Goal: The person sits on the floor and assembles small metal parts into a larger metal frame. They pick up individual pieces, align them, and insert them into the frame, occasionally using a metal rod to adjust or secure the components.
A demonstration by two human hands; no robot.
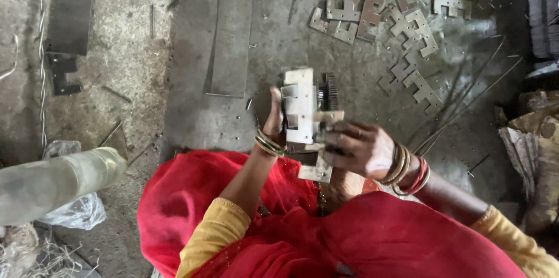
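So far, your left hand (273, 119) has its grip closed around the left side of the stacked metal assembly (304, 109), held up above your lap at about 12 o'clock from your body. Your right hand (360, 149) pinches the stack's lower right edge, fingers curled tight. The stack looks part-built: pale flat plates pressed together, dark comb-like teeth showing at its right. Many loose notched plates (407, 27) lie on the floor at 1 o'clock, likely left to add.
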